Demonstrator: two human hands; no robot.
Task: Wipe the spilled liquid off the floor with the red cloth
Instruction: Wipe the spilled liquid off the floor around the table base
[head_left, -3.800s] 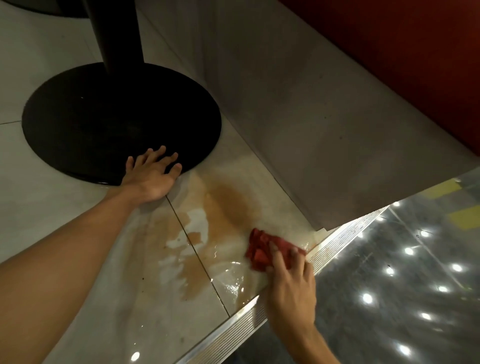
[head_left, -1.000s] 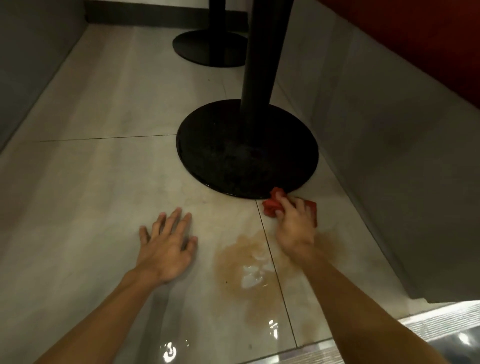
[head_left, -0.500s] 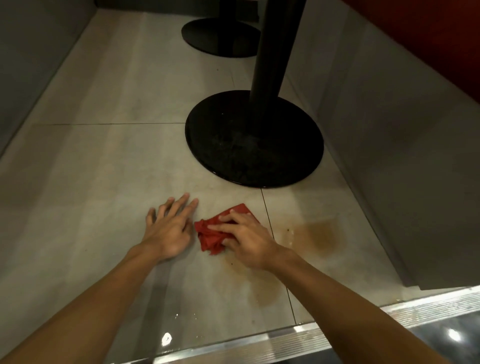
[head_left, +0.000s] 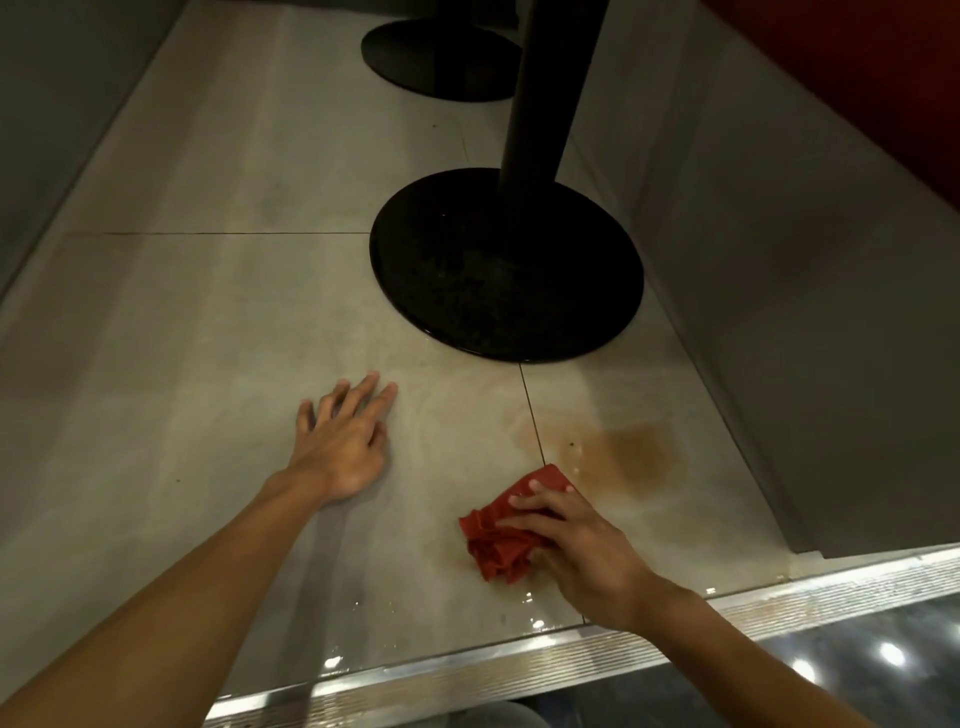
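A crumpled red cloth (head_left: 496, 543) lies on the pale floor tiles under my right hand (head_left: 584, 553), which presses down on it with fingers spread over its top. Just beyond and to the right of the cloth, a brown patch of spilled liquid (head_left: 631, 452) stays on the tile, with thinner smears toward the tile joint. Small wet drops (head_left: 363, 605) glint near the front edge. My left hand (head_left: 343, 441) rests flat on the floor to the left, fingers apart, holding nothing.
A round black table base (head_left: 506, 270) with its post stands just behind the spill; a second base (head_left: 441, 60) sits farther back. A grey wall panel (head_left: 810, 291) borders the right side. A ribbed metal strip (head_left: 519, 660) edges the step at the front.
My right hand has dragged the red cloth back toward me and to the right, away from my left hand. The brown smear under its path has thinned. My left hand stays planted.
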